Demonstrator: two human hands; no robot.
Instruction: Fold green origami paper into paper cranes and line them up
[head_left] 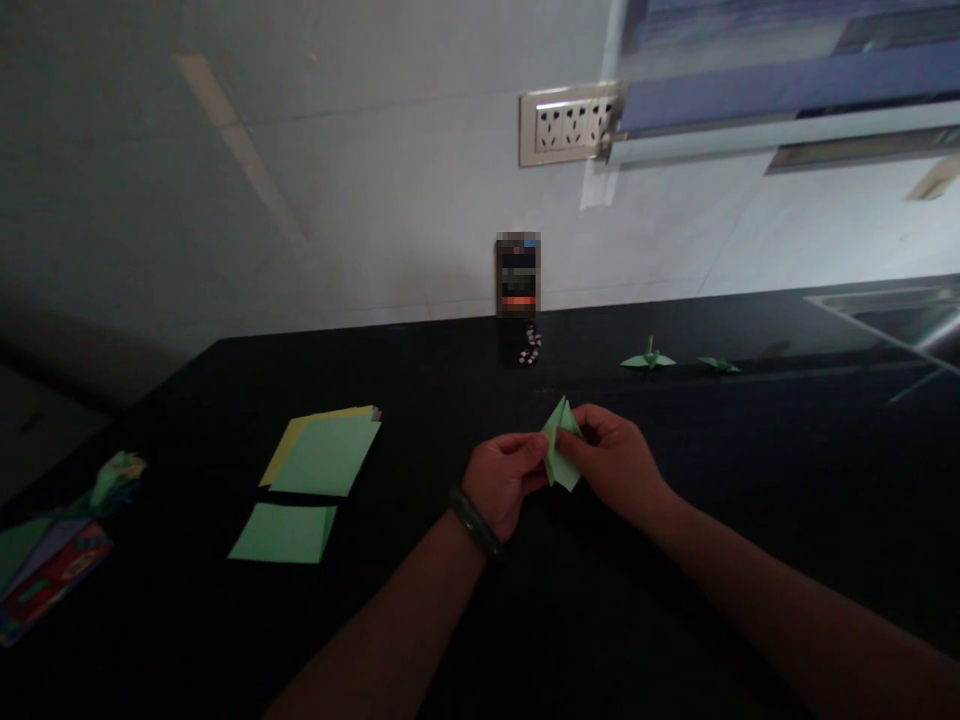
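Observation:
A folded piece of light green origami paper [564, 470], kite-like with a pointed top, is held up over the black counter between my two hands. My left hand [504, 478], with a dark bangle on its wrist, pinches its left edge between thumb and fingers. On the other side my right hand [616, 458] grips it, the thumb lying across the front and the fingers partly hidden behind. Beyond the hands, to the right, sit a green paper crane [649, 358] and a second small folded green piece [720, 365].
Left on the black counter [420, 380] lie a stack of green and yellow paper squares [326, 455] and a single green sheet [283, 533]. A colourful packet [60, 575] is at far left. A phone [518, 275] leans against the wall, a beaded string [531, 345] before it.

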